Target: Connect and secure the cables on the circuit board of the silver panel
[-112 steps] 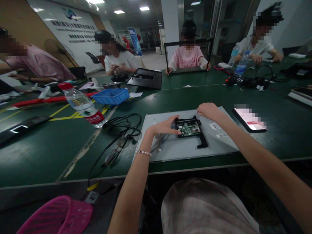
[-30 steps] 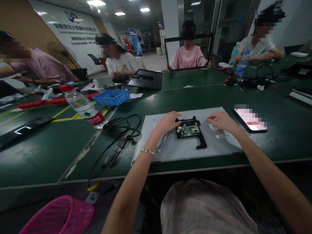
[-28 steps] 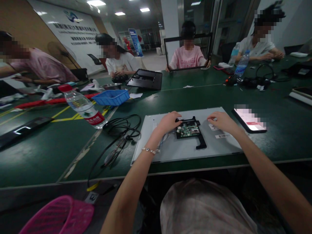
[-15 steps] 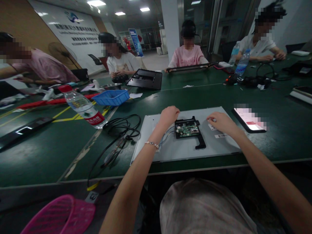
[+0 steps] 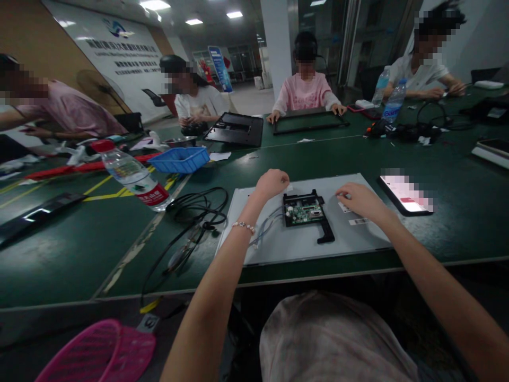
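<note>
A flat silver-grey panel (image 5: 350,236) lies on the table before me. On its middle sits a black plastic bracket (image 5: 326,229) carrying a green circuit board (image 5: 304,213), with thin grey wires (image 5: 267,225) running off to the left. My left hand (image 5: 272,183) is over the panel's far left part, fingers curled together; whatever they may hold is hidden. To the right of the bracket, my right hand (image 5: 360,199) hovers or rests by the white labels (image 5: 360,222), thumb and fingers pinched. I cannot make out anything in that pinch.
Right of the panel lies a lit phone (image 5: 405,196). To the left are black cables (image 5: 202,209), a water bottle (image 5: 135,178) and a blue tray (image 5: 181,159). Across the table, a co-worker (image 5: 306,90) touches a black frame (image 5: 310,123). A pink basket (image 5: 135,345) stands below the table edge.
My left hand has moved slightly left, away from the bracket. My right hand has stayed nearly still. The co-worker opposite has lowered the black frame onto the table.
</note>
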{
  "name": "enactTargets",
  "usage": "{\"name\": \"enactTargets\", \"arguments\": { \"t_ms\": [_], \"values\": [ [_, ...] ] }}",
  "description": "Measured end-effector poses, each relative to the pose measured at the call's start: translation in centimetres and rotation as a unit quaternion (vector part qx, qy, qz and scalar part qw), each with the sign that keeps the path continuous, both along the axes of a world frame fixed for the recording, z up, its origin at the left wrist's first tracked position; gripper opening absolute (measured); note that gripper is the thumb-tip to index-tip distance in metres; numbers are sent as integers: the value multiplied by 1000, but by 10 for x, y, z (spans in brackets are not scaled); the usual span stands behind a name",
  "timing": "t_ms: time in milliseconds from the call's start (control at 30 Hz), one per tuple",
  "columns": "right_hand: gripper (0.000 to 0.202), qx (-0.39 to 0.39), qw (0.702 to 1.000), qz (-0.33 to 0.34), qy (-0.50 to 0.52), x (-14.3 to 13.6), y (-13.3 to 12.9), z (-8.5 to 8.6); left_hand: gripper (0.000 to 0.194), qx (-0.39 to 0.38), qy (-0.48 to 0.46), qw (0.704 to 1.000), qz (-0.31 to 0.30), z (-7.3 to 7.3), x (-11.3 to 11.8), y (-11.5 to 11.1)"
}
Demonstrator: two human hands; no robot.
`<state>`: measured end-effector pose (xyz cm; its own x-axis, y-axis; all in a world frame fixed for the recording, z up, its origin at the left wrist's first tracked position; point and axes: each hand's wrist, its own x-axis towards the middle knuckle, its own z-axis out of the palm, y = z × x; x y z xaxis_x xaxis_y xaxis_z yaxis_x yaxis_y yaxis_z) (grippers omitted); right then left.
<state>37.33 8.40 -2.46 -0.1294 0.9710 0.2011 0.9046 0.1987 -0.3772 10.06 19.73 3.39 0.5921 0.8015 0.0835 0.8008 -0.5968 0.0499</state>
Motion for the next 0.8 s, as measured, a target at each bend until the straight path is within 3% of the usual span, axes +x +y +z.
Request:
{"name": "enactTargets", "arguments": {
  "t_ms": [200, 400, 800],
  "values": [
    [28, 4, 1000, 6, -4, -2, -3, 3, 25, -4, 51, 998, 23, -6, 19, -1],
    [29, 5, 1000, 5, 1, -1, -5, 3, 25, 39, 87, 994, 47, -7, 30, -7],
    [28, 12, 1000, 14, 8, -1, -5, 1, 23, 63, 125, 990, 3, -1, 29, -41]
  ]
}}
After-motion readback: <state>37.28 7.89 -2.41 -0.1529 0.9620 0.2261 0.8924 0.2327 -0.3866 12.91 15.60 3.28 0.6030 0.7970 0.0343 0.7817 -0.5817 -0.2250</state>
